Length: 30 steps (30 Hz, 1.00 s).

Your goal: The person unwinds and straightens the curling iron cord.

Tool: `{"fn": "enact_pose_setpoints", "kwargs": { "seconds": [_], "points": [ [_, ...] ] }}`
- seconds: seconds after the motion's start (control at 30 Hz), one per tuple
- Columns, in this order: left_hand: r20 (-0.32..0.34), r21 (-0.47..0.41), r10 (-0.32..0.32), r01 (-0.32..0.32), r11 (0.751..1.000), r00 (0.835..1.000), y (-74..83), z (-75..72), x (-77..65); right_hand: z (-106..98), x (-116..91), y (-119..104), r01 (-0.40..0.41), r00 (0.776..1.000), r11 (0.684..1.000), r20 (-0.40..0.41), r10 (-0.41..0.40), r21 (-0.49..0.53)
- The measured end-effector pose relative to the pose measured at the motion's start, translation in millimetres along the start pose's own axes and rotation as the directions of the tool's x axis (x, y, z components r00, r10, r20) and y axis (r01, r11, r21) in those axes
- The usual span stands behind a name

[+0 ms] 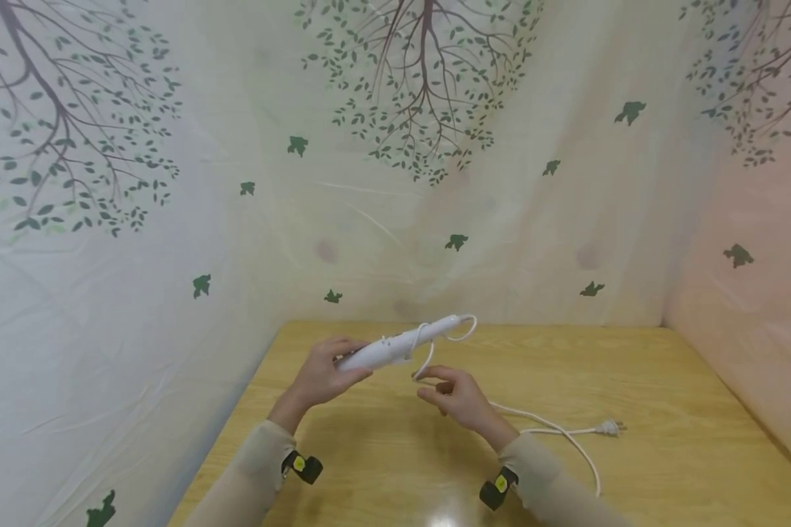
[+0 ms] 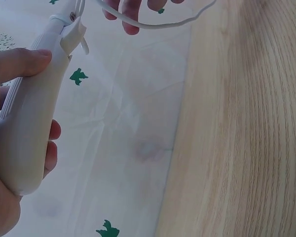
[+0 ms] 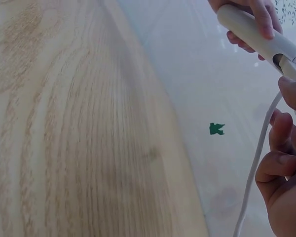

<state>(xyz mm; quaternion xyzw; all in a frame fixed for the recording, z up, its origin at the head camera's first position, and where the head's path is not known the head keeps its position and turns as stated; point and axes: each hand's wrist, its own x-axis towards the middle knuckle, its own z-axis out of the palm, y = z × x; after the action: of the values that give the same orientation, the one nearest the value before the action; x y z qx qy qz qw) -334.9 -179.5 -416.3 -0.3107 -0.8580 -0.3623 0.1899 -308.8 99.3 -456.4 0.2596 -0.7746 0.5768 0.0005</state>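
Observation:
My left hand [image 1: 323, 372] grips the thick rounded end of a white curling iron [image 1: 395, 347], held up above the table and tilted with its thin end up to the right. In the left wrist view, my thumb lies along the iron's body [image 2: 32, 113], below a small lever-like part. A white power cord [image 1: 464, 337] leaves the thin end and loops round the iron. My right hand [image 1: 460, 397] pinches this cord between thumb and fingers, just right of the iron. The right wrist view has the cord [image 3: 256, 158] passing down beside the curled fingers.
A wooden table [image 1: 382, 468] lies beneath both hands. On its right side rests the rest of the cord, crossing itself, with a two-pin plug [image 1: 609, 427]. A pale curtain [image 1: 395, 219] printed with trees and green birds stands behind and at both sides.

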Motion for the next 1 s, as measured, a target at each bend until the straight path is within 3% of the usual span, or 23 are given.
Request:
{"fn": "enact_pose_setpoints", "kwargs": {
  "seconds": [0.37, 0.6, 0.83, 1.0],
  "points": [
    [-0.020, 0.011, -0.009, 0.009, 1.000, 1.000, 2.8, 1.8, -3.4, 5.6, -11.9, -8.2, 0.026, 0.999, 0.998, -0.045, -0.024, 0.062],
    [-0.054, 0.029, 0.007, -0.005, 1.000, 0.999, 2.8, 0.2, 0.0, 0.0, -16.2, -15.5, 0.034, 0.991, 0.999, -0.127, -0.033, 0.004],
    [-0.064, 0.026, -0.008, 0.010, 1.000, 0.998, -0.2, 1.1, -1.2, -11.4, -21.0, -2.6, 0.096, 0.971, 0.993, -0.211, -0.108, -0.068],
    [-0.091, 0.008, -0.017, 0.018, 1.000, 0.996, 0.6, 1.0, -1.0, -25.3, -29.1, -10.7, 0.139, 0.966, 0.982, -0.201, -0.163, -0.130]
  ]
}}
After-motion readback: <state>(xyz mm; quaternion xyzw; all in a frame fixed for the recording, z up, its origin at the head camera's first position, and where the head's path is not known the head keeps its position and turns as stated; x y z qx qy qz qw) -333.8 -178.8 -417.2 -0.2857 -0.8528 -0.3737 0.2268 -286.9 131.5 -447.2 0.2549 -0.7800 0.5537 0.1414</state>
